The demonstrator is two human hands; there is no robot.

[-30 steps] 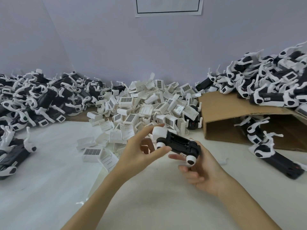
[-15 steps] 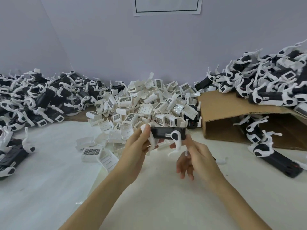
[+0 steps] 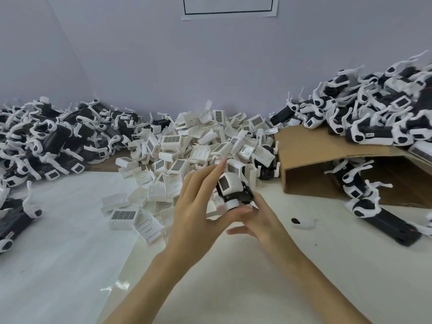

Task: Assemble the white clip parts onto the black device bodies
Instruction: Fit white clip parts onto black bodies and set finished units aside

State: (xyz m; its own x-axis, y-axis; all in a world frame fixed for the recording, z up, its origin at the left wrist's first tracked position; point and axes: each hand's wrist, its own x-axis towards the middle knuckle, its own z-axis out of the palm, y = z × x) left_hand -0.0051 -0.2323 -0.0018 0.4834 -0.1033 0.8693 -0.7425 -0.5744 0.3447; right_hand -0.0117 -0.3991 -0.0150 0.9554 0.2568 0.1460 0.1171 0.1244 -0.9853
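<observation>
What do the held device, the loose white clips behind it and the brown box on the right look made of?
Held device: black body with white caps, likely moulded plastic, going by its matte, crisp edges.
White clips: probably the same hard plastic, with thin walls and a slight sheen; the grey grid panels are too small to identify.
Box: corrugated cardboard, judging by its dull brown face and folded flap.

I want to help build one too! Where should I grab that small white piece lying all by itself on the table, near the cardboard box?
Probably pinch the small white piece across its narrow middle, coming straight down from above. It lies flat and long on the bare table, with open space around it, so fingers fit on both long sides. The dark end on its left looks rounder and harder to pinch.
</observation>
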